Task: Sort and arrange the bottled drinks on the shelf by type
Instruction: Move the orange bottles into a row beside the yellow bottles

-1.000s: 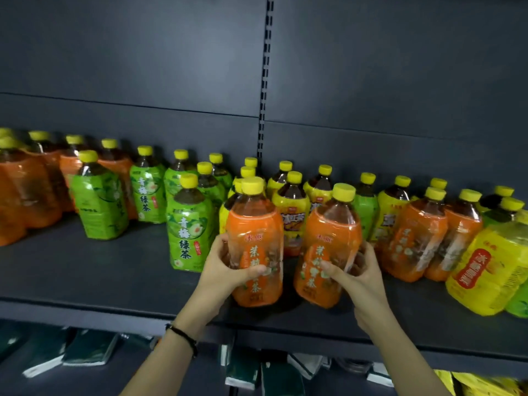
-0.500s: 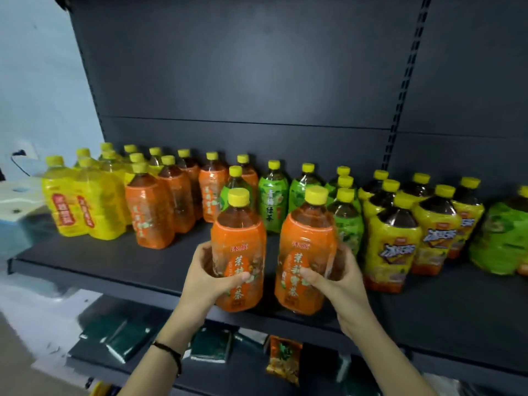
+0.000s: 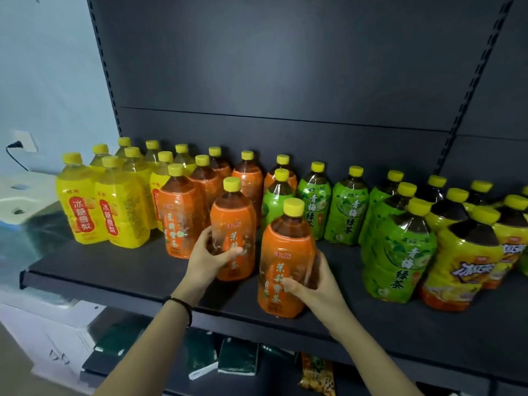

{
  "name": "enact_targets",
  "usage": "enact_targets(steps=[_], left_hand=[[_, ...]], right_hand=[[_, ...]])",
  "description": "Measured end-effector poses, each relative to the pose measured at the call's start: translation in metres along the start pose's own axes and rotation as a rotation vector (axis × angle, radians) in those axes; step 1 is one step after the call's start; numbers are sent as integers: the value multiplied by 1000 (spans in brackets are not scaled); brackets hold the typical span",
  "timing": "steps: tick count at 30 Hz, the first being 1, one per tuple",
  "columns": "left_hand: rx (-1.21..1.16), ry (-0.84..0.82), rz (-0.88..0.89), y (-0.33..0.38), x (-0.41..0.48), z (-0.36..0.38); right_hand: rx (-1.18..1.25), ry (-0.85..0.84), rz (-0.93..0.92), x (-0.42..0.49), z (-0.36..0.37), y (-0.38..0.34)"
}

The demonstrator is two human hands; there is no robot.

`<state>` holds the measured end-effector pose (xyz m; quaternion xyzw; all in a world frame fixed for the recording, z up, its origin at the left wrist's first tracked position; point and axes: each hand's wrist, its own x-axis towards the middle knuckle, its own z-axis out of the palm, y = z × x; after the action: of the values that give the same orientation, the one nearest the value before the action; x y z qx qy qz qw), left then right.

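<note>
Left hand (image 3: 211, 260) fingers curled round orange bottle (image 3: 238, 224); right hand (image 3: 318, 284) likewise round 2nd orange bottle (image 3: 285, 250). Yellow caps, dark tea.

We read 茉莉蜜茶 down the left orange bottle (image 3: 238, 224) in our left hand (image 3: 210, 260) and the right orange bottle (image 3: 283, 252) in our right hand (image 3: 320, 284). Left of the hands, yellow bottles (image 3: 81, 212) say 冰糖雪梨 on red; to the right, green bottles (image 3: 400, 261) say 青梅绿茶.

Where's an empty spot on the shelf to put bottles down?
The widest bare patch is the front strip of the shelf, before the yellow bottles and the standing orange bottles. Another bare strip runs along the front edge, below the nearest green bottle. The back rows are packed, cap to cap.
</note>
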<state>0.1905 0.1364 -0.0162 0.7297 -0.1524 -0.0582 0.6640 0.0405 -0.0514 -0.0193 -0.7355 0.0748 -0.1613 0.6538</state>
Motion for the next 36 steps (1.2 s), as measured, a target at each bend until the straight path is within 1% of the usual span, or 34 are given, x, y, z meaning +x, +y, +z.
enact_targets(steps=[3, 8, 12, 14, 17, 20, 22, 23, 25, 27, 29, 30, 31, 32, 35, 36], left_hand=[[76, 81, -16, -3, 25, 5], [68, 222, -88, -3, 50, 22], [85, 212, -83, -7, 65, 30], [138, 196, -82, -10, 73, 32], [166, 178, -128, -10, 87, 33], [156, 120, -124, -5, 89, 31], [140, 68, -81, -3, 74, 19], [142, 71, -27, -3, 62, 9], [167, 187, 134, -4, 37, -19], [181, 367, 289, -7, 20, -50], [225, 502, 372, -14, 22, -75], [274, 521, 369, -17, 29, -86], [326, 496, 351, -20, 39, -95], [359, 427, 321, -25, 49, -104], [329, 129, 269, -36, 71, -122], [320, 58, 258, -37, 75, -125]], right_hand=[[-19, -6, 7, 9, 0, 4], [-8, -25, 22, 21, 4, 8], [-89, 51, 1, 29, 13, 11], [-121, 84, -10, 30, 18, 13], [-168, 103, -14, 31, 24, 11], [-165, 106, -15, 34, 30, 6], [-110, 131, -16, 35, 38, 5], [-88, 165, -20, 36, 44, 5], [-74, 230, -27, 40, 57, 6], [-89, 277, -37, 45, 73, 7], [-118, 320, -55, 53, 90, 9], [-129, 345, -66, 57, 99, 10], [-142, 377, -73, 61, 108, 11], [-165, 412, -79, 64, 115, 12], [-256, 486, -54, 78, 130, 12], [-277, 499, -37, 82, 132, 12]])
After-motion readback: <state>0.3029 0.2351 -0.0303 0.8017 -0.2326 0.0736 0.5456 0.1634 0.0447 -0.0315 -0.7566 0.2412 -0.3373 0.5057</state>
